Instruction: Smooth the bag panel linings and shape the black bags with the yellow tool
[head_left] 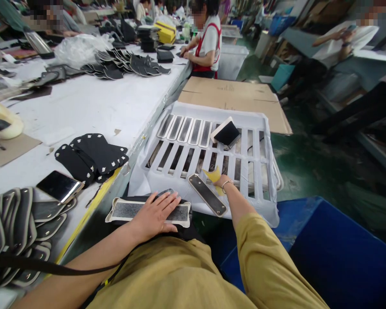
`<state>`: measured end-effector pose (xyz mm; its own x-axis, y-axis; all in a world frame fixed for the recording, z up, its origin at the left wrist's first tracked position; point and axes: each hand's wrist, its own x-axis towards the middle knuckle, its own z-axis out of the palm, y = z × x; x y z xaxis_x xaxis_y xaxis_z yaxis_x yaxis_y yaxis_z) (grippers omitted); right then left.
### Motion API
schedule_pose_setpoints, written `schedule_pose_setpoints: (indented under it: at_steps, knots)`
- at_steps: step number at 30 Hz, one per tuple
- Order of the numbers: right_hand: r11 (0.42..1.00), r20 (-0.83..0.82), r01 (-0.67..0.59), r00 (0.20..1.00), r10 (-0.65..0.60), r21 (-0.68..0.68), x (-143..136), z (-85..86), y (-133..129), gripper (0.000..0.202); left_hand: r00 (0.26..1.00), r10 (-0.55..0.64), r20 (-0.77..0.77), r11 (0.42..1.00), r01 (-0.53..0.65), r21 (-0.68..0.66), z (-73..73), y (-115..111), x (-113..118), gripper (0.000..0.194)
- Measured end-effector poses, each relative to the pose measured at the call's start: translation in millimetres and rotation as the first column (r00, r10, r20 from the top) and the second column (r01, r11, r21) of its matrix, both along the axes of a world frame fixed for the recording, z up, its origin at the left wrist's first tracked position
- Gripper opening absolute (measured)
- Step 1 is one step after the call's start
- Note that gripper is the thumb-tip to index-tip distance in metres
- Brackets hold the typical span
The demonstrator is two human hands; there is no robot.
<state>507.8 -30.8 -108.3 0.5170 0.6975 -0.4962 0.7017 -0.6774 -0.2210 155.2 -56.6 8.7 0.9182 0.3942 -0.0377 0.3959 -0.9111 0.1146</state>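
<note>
One riveted strip [207, 195] is slanting on the slotted tray [141, 180], just left of the nearer right hand [224, 183], which is gripping a yellow curved piece [213, 174]; left hand [156, 214], fingers extended, is lying across the pale-edged panel [125, 210].

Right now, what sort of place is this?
Probably a factory workshop: piles of dark flat pieces lie on a long white table, and a person in a red apron works beside it.

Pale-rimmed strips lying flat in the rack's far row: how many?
5, side by side from the row's left end: first strip, second strip, third strip, fourth strip, fifth strip. None seem hidden.
</note>
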Motion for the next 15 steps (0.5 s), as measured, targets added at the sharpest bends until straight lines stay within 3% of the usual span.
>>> schedule_pose_setpoints:
  at_steps: [4, 8, 12, 15]
  knots:
    - [0.996, -0.088, -0.051, 0.994, 0.058, 0.078, -17.3, 4.9, -4.4, 0.024, 0.981, -0.150, 0.122, 0.988, 0.146, 0.041, -1.7, -5.1, 7.4, 0.073]
    - [0.965, -0.163, -0.020, 0.985, 0.064, 0.260, -37.1, 15.4, -16.2, 0.017, 0.979, -0.164, 0.124, 0.986, 0.168, -0.022, 1.7, -4.1, 14.4, 0.065]
    - [0.894, -0.285, 0.063, 0.956, 0.074, 0.444, -52.4, 42.9, -52.1, 0.027, 0.982, -0.146, 0.116, 0.984, 0.156, -0.081, 3.6, -1.3, 17.8, 0.061]
    - [0.847, -0.414, 0.076, 0.893, 0.177, 0.526, -64.5, 69.8, -89.3, 0.040, 0.984, -0.128, 0.126, 0.985, 0.141, -0.103, 3.5, -1.3, 18.0, 0.061]
